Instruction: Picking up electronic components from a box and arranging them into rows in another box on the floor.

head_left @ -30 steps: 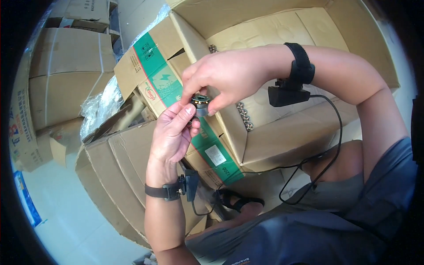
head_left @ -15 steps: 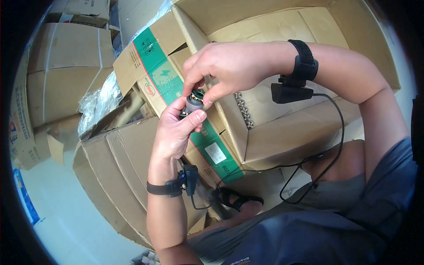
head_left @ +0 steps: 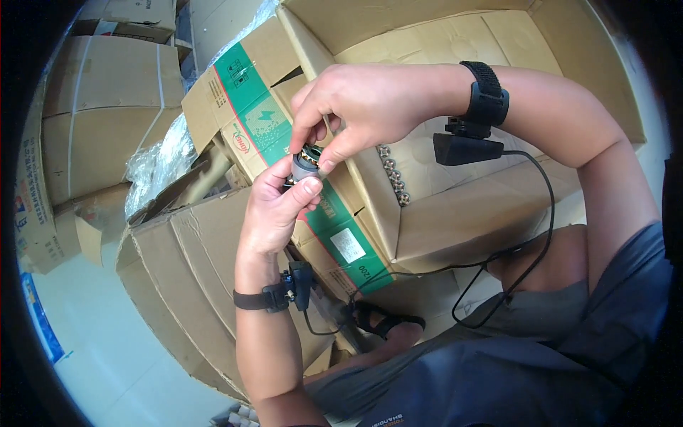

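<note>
We hold a small grey cylindrical part in our left hand, thumb and fingers closed round its lower body, its long axis pointing up and away toward the open box. Our right hand comes from above, fingertips pinched on its brassy top end. Both hands touch it, in mid-air over the cartons.

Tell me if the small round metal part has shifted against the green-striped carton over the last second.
No. The round metal part stays over the green-striped carton, between both hands.
</note>
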Motion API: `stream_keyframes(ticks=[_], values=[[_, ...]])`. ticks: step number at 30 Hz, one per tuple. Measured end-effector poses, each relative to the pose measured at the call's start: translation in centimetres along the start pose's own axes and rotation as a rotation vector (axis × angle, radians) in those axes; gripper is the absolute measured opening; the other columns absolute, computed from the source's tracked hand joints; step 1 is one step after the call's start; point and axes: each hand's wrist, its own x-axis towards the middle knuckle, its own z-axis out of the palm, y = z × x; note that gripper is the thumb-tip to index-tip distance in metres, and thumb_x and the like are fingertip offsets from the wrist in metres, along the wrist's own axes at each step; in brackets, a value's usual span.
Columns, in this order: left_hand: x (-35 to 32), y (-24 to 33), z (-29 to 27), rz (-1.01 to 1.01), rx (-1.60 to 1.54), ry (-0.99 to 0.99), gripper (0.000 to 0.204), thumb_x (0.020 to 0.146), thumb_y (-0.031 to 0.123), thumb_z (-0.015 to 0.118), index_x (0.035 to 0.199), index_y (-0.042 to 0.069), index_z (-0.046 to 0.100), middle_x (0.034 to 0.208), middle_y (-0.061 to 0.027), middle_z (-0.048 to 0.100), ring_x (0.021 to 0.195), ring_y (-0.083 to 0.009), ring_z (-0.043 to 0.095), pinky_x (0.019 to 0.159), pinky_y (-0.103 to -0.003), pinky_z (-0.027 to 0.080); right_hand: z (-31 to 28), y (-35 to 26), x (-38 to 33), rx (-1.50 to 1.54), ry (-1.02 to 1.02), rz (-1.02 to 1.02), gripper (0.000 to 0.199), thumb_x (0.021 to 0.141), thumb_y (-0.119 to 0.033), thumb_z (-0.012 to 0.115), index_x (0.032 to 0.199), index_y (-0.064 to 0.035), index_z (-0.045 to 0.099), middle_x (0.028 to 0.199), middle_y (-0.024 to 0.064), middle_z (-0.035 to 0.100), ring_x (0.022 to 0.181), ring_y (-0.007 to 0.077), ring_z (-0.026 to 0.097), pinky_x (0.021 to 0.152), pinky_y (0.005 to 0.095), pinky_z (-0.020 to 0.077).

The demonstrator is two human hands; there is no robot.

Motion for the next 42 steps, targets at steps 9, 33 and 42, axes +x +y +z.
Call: stream_keyframes(ticks=[9,33,42], values=[[0.0,0.8,-0.8,-0.007,0.068,-0.038,0.029,0.085,0.026,0.072,0.1,0.004,0.061,0.078,0.0024,0.059,0.067,-0.0056,0.054,0.06,-0.019,0.045,0.1,-0.3,0.0,-0.049,0.019,-0.028,0.032,0.077,-0.014,0.072,0.104,0.0019,0.066,0.088,0.0132,0.063,0.082,0.0251,0.063,0.073,0.034,0.0527],[-0.4,-1.2,1.1,0.004,-0.021,-0.065,0.04,0.089,0.042,0.064,0.105,0.006,0.058,0.094,-0.0006,0.061,0.074,-0.0077,0.058,0.066,-0.022,0.047,1.2,0.8,-0.3,-0.026,0.015,-0.039,0.028,0.076,-0.021,0.072,0.095,-0.0002,0.07,0.078,0.0146,0.069,0.067,0.0262,0.064,0.063,0.036,0.0479],[-0.2,-1.0,0.7,-0.029,0.05,0.003,0.042,0.09,0.044,0.063,0.107,0.006,0.058,0.094,-0.0012,0.061,0.072,-0.0079,0.057,0.062,-0.022,0.046,1.3,0.9,-0.3,-0.051,0.013,-0.015,0.027,0.077,-0.022,0.069,0.093,0.0004,0.069,0.076,0.0175,0.067,0.066,0.0308,0.062,0.062,0.0387,0.0469]])
